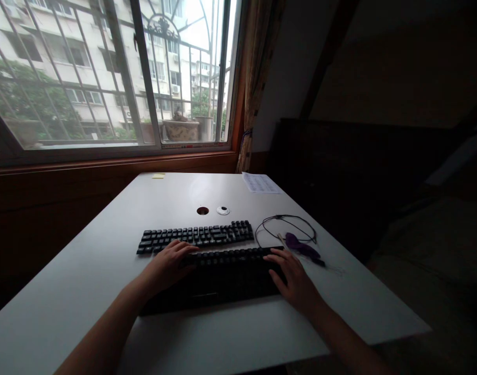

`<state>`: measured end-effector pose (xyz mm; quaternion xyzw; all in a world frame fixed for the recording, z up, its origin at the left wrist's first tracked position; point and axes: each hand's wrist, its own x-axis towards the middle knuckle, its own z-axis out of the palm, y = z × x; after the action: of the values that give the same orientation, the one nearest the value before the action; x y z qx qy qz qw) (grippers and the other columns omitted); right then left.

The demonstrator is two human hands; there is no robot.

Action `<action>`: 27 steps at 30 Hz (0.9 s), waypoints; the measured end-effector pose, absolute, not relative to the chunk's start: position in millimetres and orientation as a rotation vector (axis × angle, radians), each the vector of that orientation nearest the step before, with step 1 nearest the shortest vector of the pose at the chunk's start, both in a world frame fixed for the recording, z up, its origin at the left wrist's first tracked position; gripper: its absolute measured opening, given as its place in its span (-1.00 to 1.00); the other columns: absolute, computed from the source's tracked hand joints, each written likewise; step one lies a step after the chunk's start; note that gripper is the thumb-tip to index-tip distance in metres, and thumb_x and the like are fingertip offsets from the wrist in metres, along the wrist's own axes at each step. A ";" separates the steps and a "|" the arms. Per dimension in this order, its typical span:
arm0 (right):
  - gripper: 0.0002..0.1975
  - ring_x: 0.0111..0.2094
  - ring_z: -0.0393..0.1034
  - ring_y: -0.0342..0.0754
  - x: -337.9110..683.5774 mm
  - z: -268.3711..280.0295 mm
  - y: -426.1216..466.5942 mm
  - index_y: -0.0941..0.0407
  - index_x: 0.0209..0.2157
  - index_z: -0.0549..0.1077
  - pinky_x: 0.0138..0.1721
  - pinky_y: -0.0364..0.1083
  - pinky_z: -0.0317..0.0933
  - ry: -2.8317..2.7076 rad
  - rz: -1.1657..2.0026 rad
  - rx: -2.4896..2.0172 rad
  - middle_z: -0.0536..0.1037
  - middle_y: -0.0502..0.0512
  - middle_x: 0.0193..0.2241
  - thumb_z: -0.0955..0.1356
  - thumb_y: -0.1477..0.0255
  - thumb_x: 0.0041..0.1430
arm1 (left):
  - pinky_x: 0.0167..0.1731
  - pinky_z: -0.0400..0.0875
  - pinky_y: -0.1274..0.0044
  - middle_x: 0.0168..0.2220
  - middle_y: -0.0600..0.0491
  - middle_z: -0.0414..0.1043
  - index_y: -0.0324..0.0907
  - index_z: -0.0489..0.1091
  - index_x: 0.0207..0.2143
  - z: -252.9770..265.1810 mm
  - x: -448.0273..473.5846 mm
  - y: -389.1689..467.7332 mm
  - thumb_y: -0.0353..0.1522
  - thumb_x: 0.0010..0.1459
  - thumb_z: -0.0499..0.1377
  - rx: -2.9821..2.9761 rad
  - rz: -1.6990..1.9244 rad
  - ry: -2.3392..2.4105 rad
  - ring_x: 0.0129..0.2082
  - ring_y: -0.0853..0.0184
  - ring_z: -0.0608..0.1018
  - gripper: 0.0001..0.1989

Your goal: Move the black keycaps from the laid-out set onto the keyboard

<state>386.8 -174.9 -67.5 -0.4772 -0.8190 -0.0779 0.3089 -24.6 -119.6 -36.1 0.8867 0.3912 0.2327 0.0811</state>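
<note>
A black keyboard (222, 284) lies on the white table, its broad middle too dark to make out in detail. One row of keys shows along its far edge. Behind it, black keycaps (195, 235) stand close together in rows. My left hand (170, 266) rests at the keyboard's left end, fingers stretched toward the far edge and thumb pointing inward. At the right end lies my right hand (292, 276), its fingers spread over the far corner and its thumb on the near side. Neither hand shows anything closed inside it.
Right of the keycaps is a coiled black cable (287, 221) beside a purple object (301, 245) with a dark tip. Farther back are a round hole (203, 211), a white disc cover (223, 210), a printed sheet (260, 183) and yellow sticky notes (158, 176). A barred window (160, 78) stands beyond.
</note>
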 end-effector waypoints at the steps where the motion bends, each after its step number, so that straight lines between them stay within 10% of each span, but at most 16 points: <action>1: -0.67 0.19 0.31 0.16 386.5 -67.0 -175.4 0.00 0.11 0.35 0.24 0.29 0.17 -2.148 -0.210 -1.253 0.45 0.19 0.09 0.29 0.41 0.33 | 0.05 0.46 0.28 0.01 -0.01 0.50 -0.04 0.39 0.11 -35.3 -27.7 -118.9 -0.40 0.18 0.30 2.651 0.675 1.173 0.03 0.13 0.48 -0.57; 27: -0.73 0.20 0.27 0.13 384.1 -58.2 -172.8 0.01 0.05 0.37 0.28 0.24 0.09 -2.078 -0.221 -1.229 0.44 0.17 0.07 0.29 0.42 0.33 | 0.05 0.45 0.33 0.01 -0.01 0.50 -0.01 0.39 0.12 -32.6 -44.2 -113.9 -0.38 0.19 0.30 2.596 0.597 1.138 0.04 0.16 0.50 -0.57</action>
<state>384.1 -172.8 -58.2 -0.4746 -0.8027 -0.0853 0.3511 -44.2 -113.9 -32.6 0.8895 0.3899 0.2044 0.1223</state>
